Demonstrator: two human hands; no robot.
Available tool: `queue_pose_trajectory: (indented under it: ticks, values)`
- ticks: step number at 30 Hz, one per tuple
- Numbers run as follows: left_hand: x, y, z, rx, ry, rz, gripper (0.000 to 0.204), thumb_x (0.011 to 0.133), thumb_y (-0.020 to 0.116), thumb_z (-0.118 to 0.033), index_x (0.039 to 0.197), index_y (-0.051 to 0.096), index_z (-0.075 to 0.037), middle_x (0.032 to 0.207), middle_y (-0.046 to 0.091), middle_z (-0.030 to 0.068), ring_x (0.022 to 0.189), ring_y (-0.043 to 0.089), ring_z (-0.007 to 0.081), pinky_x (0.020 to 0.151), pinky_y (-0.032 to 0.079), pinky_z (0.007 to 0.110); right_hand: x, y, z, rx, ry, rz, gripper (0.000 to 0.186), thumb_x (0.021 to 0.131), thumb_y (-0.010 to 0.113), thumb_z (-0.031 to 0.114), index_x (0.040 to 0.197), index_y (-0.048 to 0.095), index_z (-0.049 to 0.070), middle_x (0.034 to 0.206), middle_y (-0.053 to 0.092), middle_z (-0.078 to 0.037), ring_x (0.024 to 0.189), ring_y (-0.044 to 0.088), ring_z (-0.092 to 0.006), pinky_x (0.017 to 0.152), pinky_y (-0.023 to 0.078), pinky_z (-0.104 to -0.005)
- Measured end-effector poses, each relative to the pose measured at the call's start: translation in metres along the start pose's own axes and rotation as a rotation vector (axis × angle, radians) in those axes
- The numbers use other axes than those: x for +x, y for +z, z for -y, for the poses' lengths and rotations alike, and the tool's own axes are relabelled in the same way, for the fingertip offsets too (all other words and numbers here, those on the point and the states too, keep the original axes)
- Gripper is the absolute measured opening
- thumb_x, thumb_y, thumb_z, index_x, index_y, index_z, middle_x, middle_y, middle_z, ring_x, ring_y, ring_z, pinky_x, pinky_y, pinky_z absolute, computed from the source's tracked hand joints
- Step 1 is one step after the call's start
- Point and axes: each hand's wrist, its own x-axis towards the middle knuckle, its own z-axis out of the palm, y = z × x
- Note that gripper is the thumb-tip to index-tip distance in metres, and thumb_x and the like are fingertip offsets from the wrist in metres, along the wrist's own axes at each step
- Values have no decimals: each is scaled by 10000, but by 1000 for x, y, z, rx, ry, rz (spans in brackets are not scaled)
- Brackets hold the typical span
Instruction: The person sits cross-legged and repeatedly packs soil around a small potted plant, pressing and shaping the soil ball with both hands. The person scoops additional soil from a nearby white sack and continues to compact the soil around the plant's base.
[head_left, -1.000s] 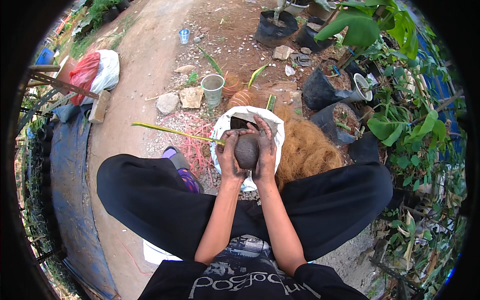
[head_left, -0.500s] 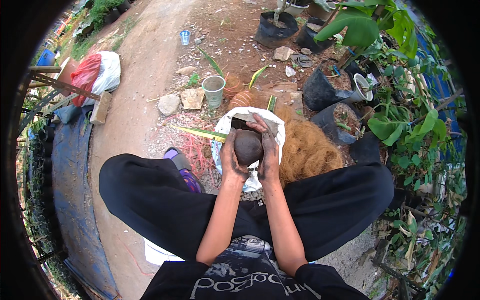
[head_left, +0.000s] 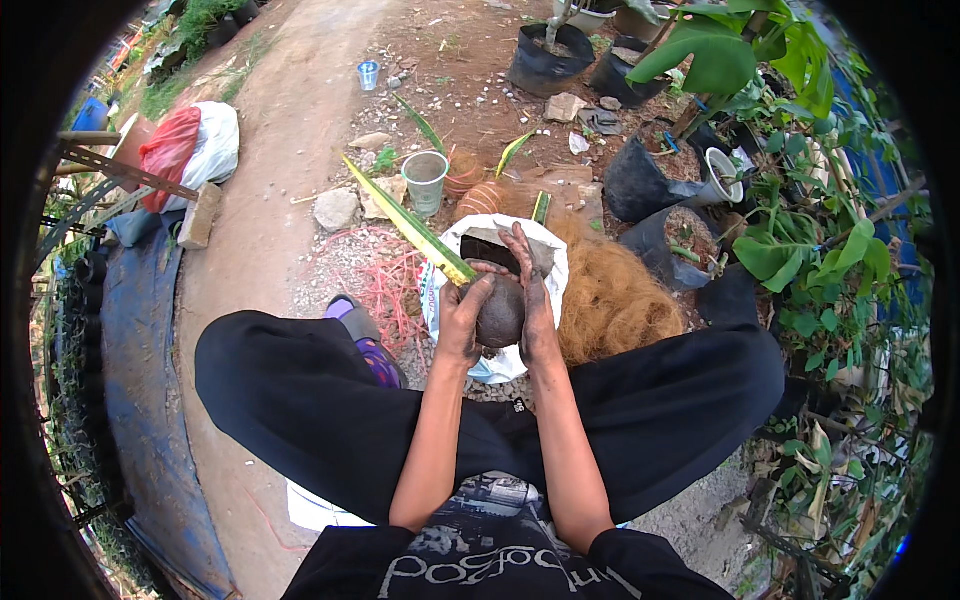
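Note:
A dark, round ball of soil (head_left: 500,312) rests between my two soil-smeared hands, above an open white sack (head_left: 553,255). My left hand (head_left: 462,312) wraps round the ball's left side, thumb on top. Against its right side presses the palm of my right hand (head_left: 534,300), its fingers stretched out away from me. A yellow-edged green snake plant leaf (head_left: 410,225) slants up to the far left from beside my left thumb; its lower end is hidden by the ball and my hand. Dark soil (head_left: 484,250) shows inside the sack.
Brown fibre (head_left: 620,300) is heaped right of the sack. Beyond it lie string-wrapped balls (head_left: 482,199) with leaves and a clear plastic cup (head_left: 426,180). Pink string (head_left: 385,285) tangles on the gravel to the left. Black planting bags (head_left: 645,180) and leafy plants line the right.
The leaf has swung from nearly level to pointing up and away, as the ball turned in my hands. My right fingers have straightened off the ball's top.

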Motion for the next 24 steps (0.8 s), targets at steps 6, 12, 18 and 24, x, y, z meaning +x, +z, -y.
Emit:
queue_pose_trajectory:
  ticks: [6, 12, 18, 24]
  values:
    - [6, 2, 11, 349, 223, -187, 287, 896, 605, -166, 1119, 527, -4, 1000, 609, 112, 955, 553, 195, 925, 397, 343, -2, 2, -1, 208, 122, -222, 513, 932, 495, 422, 1176, 575, -22, 1192, 579, -148, 970, 611, -207, 916, 458, -335]
    - [7, 1, 9, -51, -134, -304, 330, 935, 589, -310, 1097, 564, -23, 979, 594, 66, 908, 546, 133, 827, 438, 281, -6, 8, -4, -334, -214, -289, 181, 854, 551, 43, 934, 679, -56, 955, 694, -117, 894, 638, -195, 858, 479, -310]
    - [7, -2, 4, 16, -91, -254, 184, 894, 621, -159, 1006, 607, -13, 879, 633, 53, 748, 587, 117, 705, 473, 242, 0, 5, -2, 7, -50, -211, 506, 956, 388, 357, 1349, 451, 45, 1490, 303, -148, 1385, 272, -311, 1128, 181, -413]
    - [3, -7, 5, 132, -69, -76, 129, 890, 612, -111, 977, 595, -18, 881, 630, 36, 786, 572, 88, 705, 463, 229, 0, -7, -1, -135, 4, -15, 821, 923, 123, 661, 1418, 349, 46, 1505, 293, -106, 1392, 244, -297, 1142, 162, -439]
